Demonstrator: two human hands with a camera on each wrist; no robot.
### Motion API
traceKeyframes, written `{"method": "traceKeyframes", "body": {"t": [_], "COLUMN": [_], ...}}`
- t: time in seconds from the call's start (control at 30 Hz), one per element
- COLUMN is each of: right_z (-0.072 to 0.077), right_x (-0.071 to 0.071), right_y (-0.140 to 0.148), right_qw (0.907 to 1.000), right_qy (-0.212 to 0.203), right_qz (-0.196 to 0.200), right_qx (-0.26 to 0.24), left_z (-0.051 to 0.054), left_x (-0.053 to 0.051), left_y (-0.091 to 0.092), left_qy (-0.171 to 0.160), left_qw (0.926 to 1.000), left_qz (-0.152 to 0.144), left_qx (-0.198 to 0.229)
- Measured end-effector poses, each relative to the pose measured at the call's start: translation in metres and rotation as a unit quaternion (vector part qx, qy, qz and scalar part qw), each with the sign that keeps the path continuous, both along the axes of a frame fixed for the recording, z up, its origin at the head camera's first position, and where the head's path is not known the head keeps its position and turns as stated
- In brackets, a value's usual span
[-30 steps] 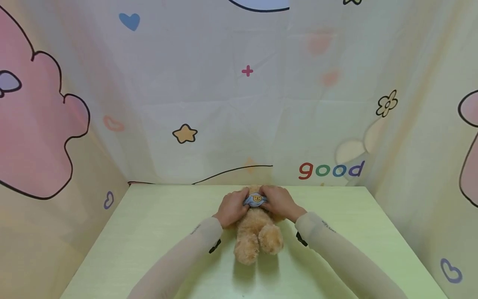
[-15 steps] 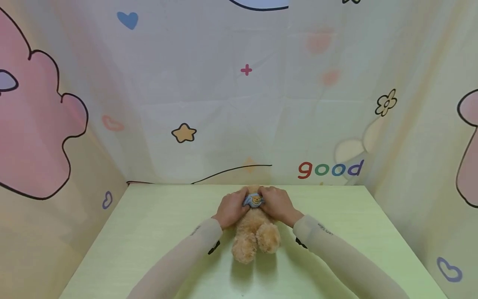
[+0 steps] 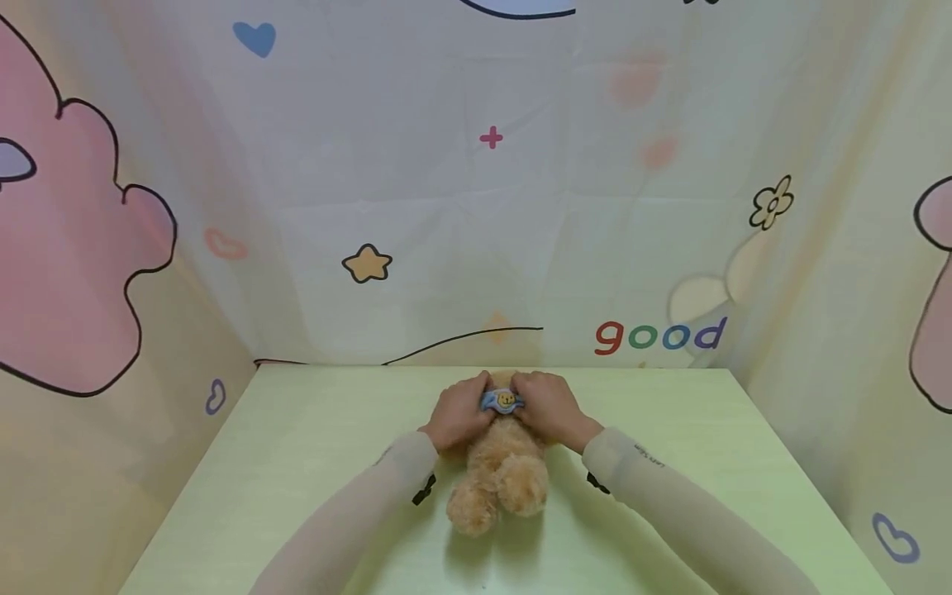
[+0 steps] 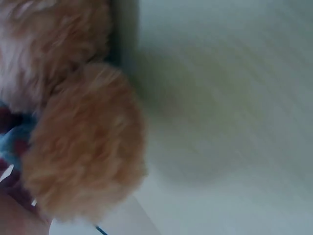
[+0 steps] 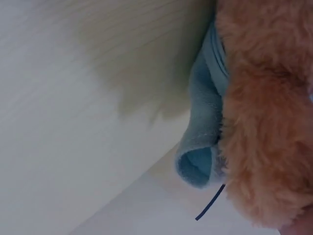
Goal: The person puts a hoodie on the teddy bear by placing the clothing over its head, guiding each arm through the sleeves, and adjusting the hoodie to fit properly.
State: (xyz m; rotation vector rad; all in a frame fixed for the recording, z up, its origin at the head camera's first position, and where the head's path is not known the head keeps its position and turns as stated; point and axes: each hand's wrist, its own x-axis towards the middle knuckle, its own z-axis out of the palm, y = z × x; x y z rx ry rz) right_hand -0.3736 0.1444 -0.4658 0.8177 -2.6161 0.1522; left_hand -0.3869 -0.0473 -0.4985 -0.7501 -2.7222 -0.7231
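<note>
A light-brown fluffy teddy bear [image 3: 491, 467] is between my hands on the table, its two rounded feet towards me. A small blue doll top [image 3: 502, 402] with a bear-face patch spans the gap between the hands. My left hand [image 3: 457, 416] pinches its left edge; my right hand [image 3: 551, 411] pinches the right one. Thumbs face inward, and most fingertips are hidden. In the left wrist view a furry limb [image 4: 85, 142] covers much of the hand. On the right wrist view, an open-ended blue sleeve [image 5: 203, 120] hangs beside a furry limb [image 5: 266, 142].
The pale green-yellow table [image 3: 320, 463] reaches to a printed cloth backdrop [image 3: 416, 165] at the back. Cloth walls stand on both sides. A dark strap [image 3: 424, 489] sits under the left sleeve, another dark strap [image 3: 597, 483] under the right.
The bear's legs have swung a little to the left. Both hands keep their grip on the blue top, with only a slight shift.
</note>
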Motion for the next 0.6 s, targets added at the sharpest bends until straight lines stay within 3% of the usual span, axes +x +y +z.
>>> {"method": "traceKeyframes", "body": {"t": [0.1,0.17,0.27,0.37,0.5,0.6], "right_z": [-0.004,-0.007,-0.007,-0.005,-0.006,-0.011], "right_x": [0.003,0.004,0.004,0.005,0.011,0.02], "right_y": [-0.001,0.001,0.005,0.011,0.02,0.028], "right_qw": [0.9981,0.9971,0.9984,0.9995,0.9985,0.9977], "right_qy": [0.056,0.068,0.045,0.006,-0.033,-0.037], "right_qz": [0.013,0.018,0.025,0.025,0.043,0.056], "right_qx": [0.02,0.03,0.024,0.017,0.012,0.0], "left_z": [-0.005,-0.007,-0.005,-0.001,0.006,0.006], "left_x": [0.001,0.001,0.001,0.002,0.01,0.019], "left_y": [0.003,0.004,0.002,-0.003,-0.014,-0.017], "left_qy": [0.041,0.055,0.05,0.023,-0.004,0.012], "left_qw": [0.999,0.9981,0.9978,0.9979,0.9966,0.9957], "left_qz": [-0.01,-0.021,-0.034,-0.045,-0.061,-0.063], "left_qx": [-0.012,-0.019,-0.028,-0.04,-0.056,-0.067]}}
